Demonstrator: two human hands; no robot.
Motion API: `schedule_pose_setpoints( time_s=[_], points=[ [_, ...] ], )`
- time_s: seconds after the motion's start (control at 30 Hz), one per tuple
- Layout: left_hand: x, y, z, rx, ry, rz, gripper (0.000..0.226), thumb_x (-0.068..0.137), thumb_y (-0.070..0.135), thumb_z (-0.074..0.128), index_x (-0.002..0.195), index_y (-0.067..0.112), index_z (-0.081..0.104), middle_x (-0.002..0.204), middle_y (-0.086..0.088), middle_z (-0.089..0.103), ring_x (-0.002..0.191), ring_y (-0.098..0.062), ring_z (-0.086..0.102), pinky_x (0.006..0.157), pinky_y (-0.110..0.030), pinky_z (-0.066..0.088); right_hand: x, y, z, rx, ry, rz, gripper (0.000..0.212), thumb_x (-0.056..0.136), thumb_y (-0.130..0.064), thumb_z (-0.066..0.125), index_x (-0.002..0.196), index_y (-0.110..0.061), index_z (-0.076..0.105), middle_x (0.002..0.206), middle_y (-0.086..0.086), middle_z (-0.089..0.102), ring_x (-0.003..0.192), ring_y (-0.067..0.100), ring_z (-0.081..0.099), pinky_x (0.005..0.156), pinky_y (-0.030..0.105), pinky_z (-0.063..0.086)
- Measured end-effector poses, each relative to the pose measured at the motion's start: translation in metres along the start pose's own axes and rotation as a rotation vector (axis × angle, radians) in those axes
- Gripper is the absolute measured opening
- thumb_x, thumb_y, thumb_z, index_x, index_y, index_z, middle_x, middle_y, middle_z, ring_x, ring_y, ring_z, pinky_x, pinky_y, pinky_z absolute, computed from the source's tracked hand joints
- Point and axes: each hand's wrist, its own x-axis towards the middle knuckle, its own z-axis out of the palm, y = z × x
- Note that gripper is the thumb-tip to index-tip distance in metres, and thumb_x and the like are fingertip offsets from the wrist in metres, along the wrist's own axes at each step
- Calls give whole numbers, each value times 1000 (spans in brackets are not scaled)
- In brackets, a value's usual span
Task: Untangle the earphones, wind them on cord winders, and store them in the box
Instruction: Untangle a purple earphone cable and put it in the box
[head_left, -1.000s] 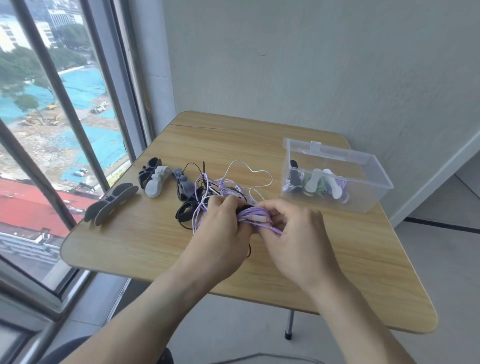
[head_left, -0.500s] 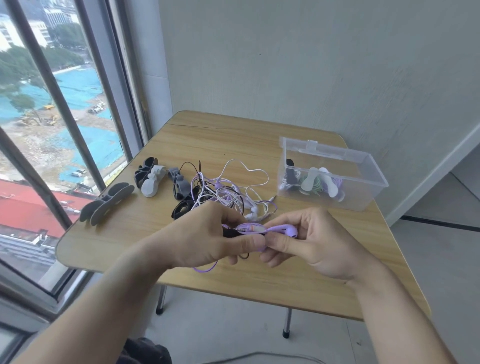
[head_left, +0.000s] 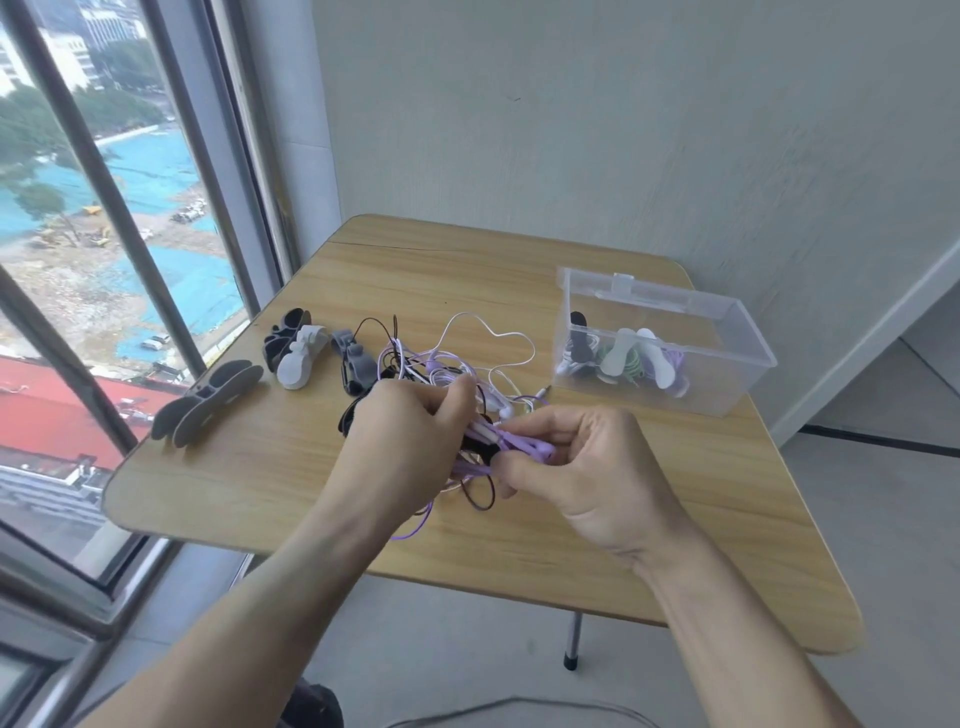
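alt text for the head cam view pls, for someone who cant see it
Two bare hands, the left hand and right hand, both grip a purple earphone cord pulled from a tangle of earphones on a wooden table. Empty cord winders lie to the left by a window; a clear plastic box on the right holds wound earphones.

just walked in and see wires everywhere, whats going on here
A person is untangling earphones at a wooden table. Both hands, left hand and right hand, grip the purple earphones, which are knotted with black and white cords. Empty cord winders lie near the window. The clear box already holds a few wound sets.
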Motion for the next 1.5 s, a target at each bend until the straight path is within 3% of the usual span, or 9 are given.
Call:
schedule_pose_setpoints(
  time_s=[0.27,0.4,0.5,0.7,1.0,1.1,1.2,1.3,1.5],
  points=[
    [-3,0,-1,-187,11,-131,47,98,24,49,64,-4,65,37,-8,51,25,-16,35,33,-15,23,0,-9,3,-18,-52,-50,21,63,-4,82,73,-22,79,72,3,75,59,16,63,66,36,55],
    [-4,-2,-1,-177,-93,-214,49,97,28,50,57,1,62,41,-14,51,33,-20,30,42,-20,23,-2,-14,-9,-90,-147,-71,25,71,11,82,84,-9,77,78,8,76,63,13,66,68,36,57],
    [-6,-1,-1,-171,-107,-262,54,97,26,49,45,12,49,33,-7,37,30,-16,22,40,-15,19,-3,-15,-10,-155,-140,-116,26,71,11,82,81,-12,76,79,6,76,67,9,64,66,24,56],
    [-4,-2,7,-220,-72,-282,33,95,25,50,67,8,49,45,-8,34,38,-17,21,40,-15,18,-1,-12,-12,-118,-136,-107,22,65,0,79,76,-19,75,75,-2,74,65,8,61,62,15,47],
    [-10,7,15,-439,-94,-295,33,93,24,54,64,10,45,49,-2,27,38,-14,15,46,-19,12,6,-9,-28,87,-160,-5,21,56,3,77,71,-13,78,68,7,71,56,15,67,57,23,53],
    [-15,13,5,-344,-248,-203,55,95,53,53,62,9,55,41,-4,32,36,-15,18,43,-19,14,9,-7,-32,132,-213,17,16,53,-7,79,68,-12,79,60,12,69,53,20,66,51,23,49],
    [-22,17,-3,-169,-419,31,62,91,63,48,74,7,67,51,1,63,36,-17,33,41,-22,28,13,-4,-32,150,-172,50,17,51,-19,74,65,-11,78,58,15,67,47,17,62,48,24,47],
    [-22,10,0,-73,-296,161,46,94,50,57,74,9,59,48,8,60,35,-17,45,41,-24,35,15,0,-26,155,-88,51,13,62,-8,66,67,1,74,63,21,66,44,18,59,45,24,48],
    [-10,-4,3,-60,-102,323,41,94,49,59,74,14,58,63,-9,58,59,-27,62,60,-44,50,14,2,-5,199,39,8,14,78,-5,63,73,5,71,63,18,68,48,24,65,46,29,52]
  ],
)
